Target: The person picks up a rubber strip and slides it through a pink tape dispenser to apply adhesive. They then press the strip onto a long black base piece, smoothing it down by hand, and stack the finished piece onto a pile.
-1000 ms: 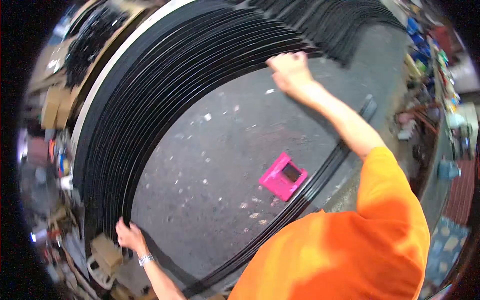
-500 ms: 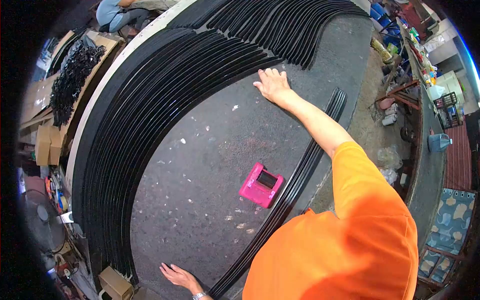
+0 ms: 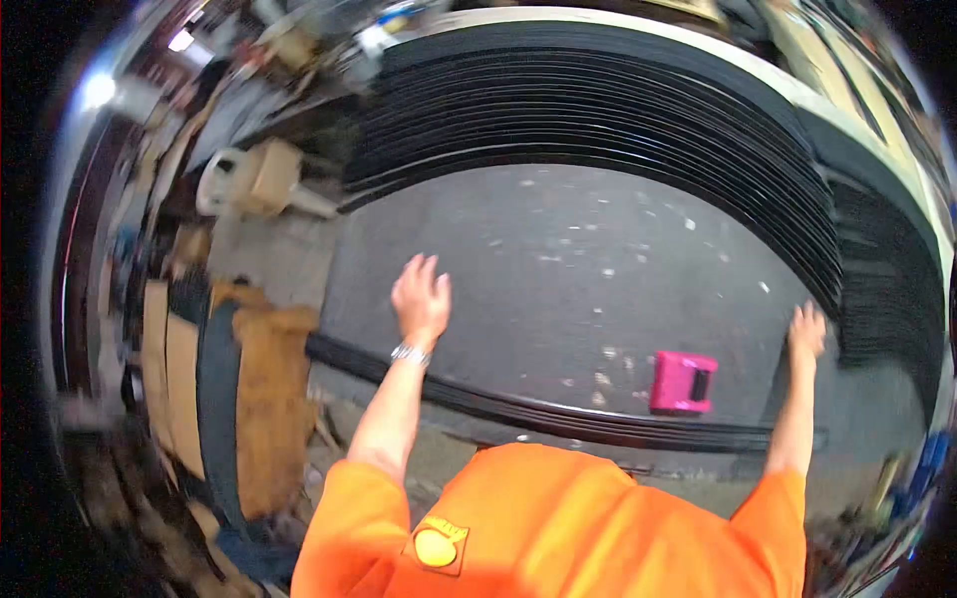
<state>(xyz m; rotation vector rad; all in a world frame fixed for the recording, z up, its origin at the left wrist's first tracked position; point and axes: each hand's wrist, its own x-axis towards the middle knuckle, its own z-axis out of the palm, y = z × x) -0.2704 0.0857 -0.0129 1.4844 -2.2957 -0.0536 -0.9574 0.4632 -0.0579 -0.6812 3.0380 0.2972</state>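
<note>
Both arms reach over a dark grey table (image 3: 498, 259). My left hand (image 3: 421, 299), with a metal watch (image 3: 411, 354) at the wrist, is above the table's left part, fingers apart and holding nothing. At the right, my right hand (image 3: 807, 332) is near the lower end of the rows of long black strips (image 3: 598, 115); its fingers are somewhat blurred. A pink holder (image 3: 683, 383) with a black insert rests between the hands, close to the near edge. Beside it, a bundle of black strips (image 3: 558, 417) runs along that edge.
A pale raised rim (image 3: 598, 17) curves behind the strips. Left of the table are a cardboard box (image 3: 271, 177) and a brown board (image 3: 269, 409). Blue containers (image 3: 932, 453) stand at the far right.
The view has turned, so the table now lies across the frame. My left hand is raised farther over the table; my right hand is now at the right side.
</note>
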